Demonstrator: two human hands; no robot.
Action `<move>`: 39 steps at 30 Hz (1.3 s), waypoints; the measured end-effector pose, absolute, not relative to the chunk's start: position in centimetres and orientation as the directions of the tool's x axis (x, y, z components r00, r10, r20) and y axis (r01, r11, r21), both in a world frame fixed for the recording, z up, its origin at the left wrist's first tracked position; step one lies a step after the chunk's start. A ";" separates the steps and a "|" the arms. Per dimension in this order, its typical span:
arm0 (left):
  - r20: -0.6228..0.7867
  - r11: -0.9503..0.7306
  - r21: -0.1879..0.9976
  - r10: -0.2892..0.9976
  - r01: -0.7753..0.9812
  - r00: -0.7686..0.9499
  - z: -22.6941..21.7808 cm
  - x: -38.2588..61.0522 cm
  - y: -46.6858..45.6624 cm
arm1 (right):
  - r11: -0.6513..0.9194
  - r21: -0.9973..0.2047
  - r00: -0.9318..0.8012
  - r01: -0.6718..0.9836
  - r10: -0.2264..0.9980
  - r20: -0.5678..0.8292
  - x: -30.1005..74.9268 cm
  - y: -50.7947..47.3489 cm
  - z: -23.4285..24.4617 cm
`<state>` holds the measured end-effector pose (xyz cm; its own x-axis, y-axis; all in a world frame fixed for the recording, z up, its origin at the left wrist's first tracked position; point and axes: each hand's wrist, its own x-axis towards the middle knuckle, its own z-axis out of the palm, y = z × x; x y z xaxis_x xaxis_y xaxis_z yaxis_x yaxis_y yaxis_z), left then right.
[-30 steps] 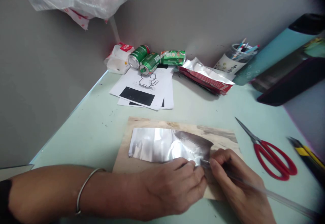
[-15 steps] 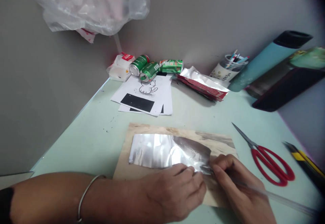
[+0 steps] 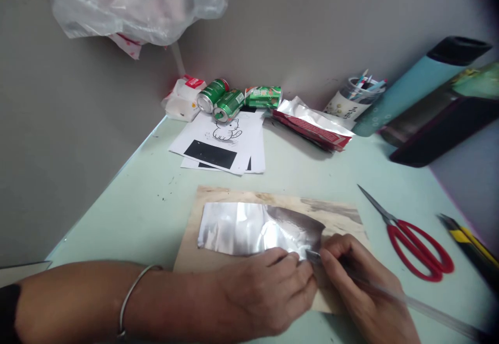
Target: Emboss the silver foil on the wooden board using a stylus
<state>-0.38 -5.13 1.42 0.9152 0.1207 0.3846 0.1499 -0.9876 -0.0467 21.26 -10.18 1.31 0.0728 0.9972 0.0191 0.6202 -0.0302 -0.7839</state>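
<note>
Much of the near edge of the silver metal sheet (image 3: 253, 228) is hidden under the left hand (image 3: 268, 294), whose fingers are pressed flat on it, held together rather than spread. The right hand (image 3: 364, 289) is closed in a pinch around a thin clear ruler-like strip (image 3: 421, 305), whose tip is laid against the sheet's right corner; exactly what the strip is cannot be made out, and its far end is cut off at the frame's lower right. The sheet is laid on a worn brown board (image 3: 335, 214) in the middle of the pale green desk (image 3: 156, 203), and its right part is seen curled upward.

A metal bangle (image 3: 132, 294) is worn on the left wrist. A yellow-and-black tool (image 3: 468, 240) at the right edge is blurred and partly cut off. The contents of the clear plastic bag (image 3: 136, 1) hung at the top are not legible.

Pens are held in a printed cup (image 3: 353, 102) at the back. Beside it a teal bottle (image 3: 409, 87) is seen, tilted by the lens. Green cans (image 3: 220, 100) are lying on their sides by printed papers (image 3: 222, 144), with a foil-lined red pack (image 3: 312, 123) to their right. Red-handled scissors (image 3: 417, 242) are lying shut, well apart from the right hand.
</note>
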 end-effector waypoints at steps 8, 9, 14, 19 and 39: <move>0.441 -0.983 -0.046 0.140 0.179 0.886 0.6 -0.2 -5.5 | -0.029 -0.788 0.068 0.615 0.998 0.017 21.2 -10.2 1.6; 0.435 -0.982 -0.050 0.143 0.182 0.889 0.6 -0.2 -5.5 | -0.022 -0.791 0.066 0.612 0.998 0.023 21.2 -10.2 1.6; 0.405 -0.980 -0.066 0.147 0.190 0.902 0.7 -0.3 -5.6 | -0.026 -0.805 0.061 0.593 0.998 0.013 21.1 -10.1 1.8; 0.416 -0.981 -0.062 0.141 0.182 0.899 0.4 -0.3 -5.7 | -0.062 -0.810 0.094 0.583 0.996 -0.008 20.9 -10.1 1.8; 0.433 -0.979 -0.051 0.156 0.197 0.888 0.1 -0.3 -6.0 | -0.108 -0.867 0.160 0.486 0.987 -0.033 19.9 -10.2 2.5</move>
<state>-0.26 -5.99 0.12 0.8877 0.1557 0.4334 0.1966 -0.9792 -0.0507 19.91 -10.25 2.49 0.1600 0.9865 -0.0334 0.4859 -0.1082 -0.8673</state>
